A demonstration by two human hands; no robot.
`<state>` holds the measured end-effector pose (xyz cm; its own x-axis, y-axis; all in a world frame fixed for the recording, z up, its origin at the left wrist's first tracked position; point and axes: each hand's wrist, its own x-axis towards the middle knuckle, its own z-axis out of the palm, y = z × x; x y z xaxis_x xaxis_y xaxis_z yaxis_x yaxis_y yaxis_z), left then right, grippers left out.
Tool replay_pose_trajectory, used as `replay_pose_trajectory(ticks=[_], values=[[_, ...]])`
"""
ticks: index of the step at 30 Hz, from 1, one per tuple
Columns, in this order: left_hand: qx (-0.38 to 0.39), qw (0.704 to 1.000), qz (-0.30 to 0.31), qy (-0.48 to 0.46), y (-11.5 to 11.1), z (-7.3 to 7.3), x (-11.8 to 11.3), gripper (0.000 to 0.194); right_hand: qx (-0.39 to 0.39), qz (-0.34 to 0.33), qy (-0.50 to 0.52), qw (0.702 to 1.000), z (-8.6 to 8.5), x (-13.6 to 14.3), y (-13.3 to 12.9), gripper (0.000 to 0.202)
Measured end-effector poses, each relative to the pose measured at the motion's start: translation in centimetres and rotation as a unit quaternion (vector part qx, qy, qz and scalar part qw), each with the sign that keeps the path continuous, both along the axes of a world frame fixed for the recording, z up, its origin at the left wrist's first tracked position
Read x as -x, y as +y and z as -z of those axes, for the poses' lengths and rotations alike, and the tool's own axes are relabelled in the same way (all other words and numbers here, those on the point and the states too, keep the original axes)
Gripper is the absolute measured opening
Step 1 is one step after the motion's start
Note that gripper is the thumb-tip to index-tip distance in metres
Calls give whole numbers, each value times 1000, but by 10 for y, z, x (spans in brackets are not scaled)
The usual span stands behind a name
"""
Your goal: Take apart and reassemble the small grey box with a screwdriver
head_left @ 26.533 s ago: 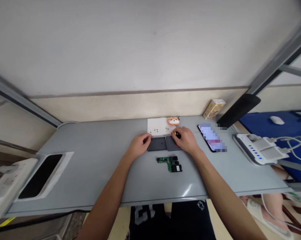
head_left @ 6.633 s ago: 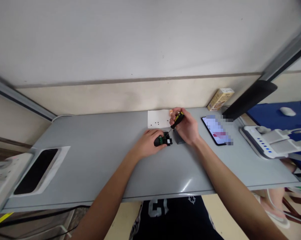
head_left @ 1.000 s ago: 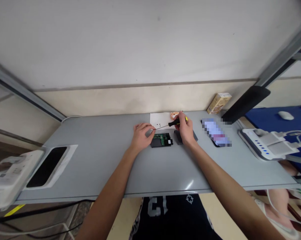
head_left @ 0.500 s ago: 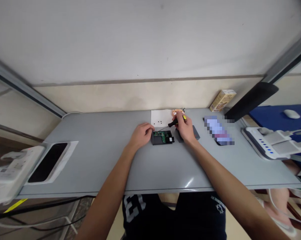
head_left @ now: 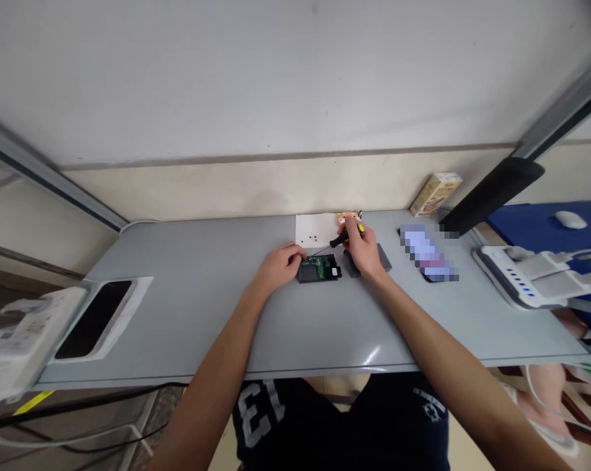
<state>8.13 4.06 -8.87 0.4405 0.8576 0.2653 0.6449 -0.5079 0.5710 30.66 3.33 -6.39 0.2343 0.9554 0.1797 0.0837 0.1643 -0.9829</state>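
pale wall, cream along its lower band, rises behind a smooth grey desk (head_left: pixel 192 288). near the desk's middle lies an open, shallow, dark grey rectangular case half (head_left: pixel 308 275) with a green circuit board (head_left: pixel 321 266) set in it. its long axis runs side to side, roughly along the desk's front edge; the board's black blocks and small white label sit at the right end.

the right hand (head_left: pixel 361 248) is closed around a slim screwdriver with a black-and-yellow handle (head_left: pixel 341 238). the tool slants leftward and down, tip towards the case's far left corner; whether it meets a screw is too small to tell. the left hand (head_left: pixel 279 265) is narrow, fingertips drawn together at that same corner; i cannot tell if they pinch anything.

beyond the case, tiny dark screws (head_left: pixel 313 239) lie on a white sheet of paper (head_left: pixel 307 224). a second dark grey, flat case piece (head_left: pixel 383 258) lies partly under the right hand.

screw work at the board's corner seems the step in hand. the next move would call for a steady case, the tip squarely seated and light, even turning.
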Motion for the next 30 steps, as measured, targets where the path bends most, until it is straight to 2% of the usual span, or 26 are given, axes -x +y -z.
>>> replay_pose_trajectory(ticks=[9,13,18,22,27,30], values=[[0,1000,-3,3,0,1,0,31,-11,-21,-17,1000,-1,3,-3,55],[-3,1000,0,6,0,0,-1,30,-41,-26,-53,997,-7,7,-3,52],[-1,1000,3,12,1,1,-1,27,-90,-60,-127,986,-22,21,10,49],[-8,1000,12,18,2,2,0,26,-113,-86,-145,979,-28,38,23,44],[-11,1000,18,13,3,3,0,24,-112,-65,-163,978,-25,51,30,49],[-5,1000,22,19,3,2,0,24,-108,-34,-138,984,-21,51,32,54]])
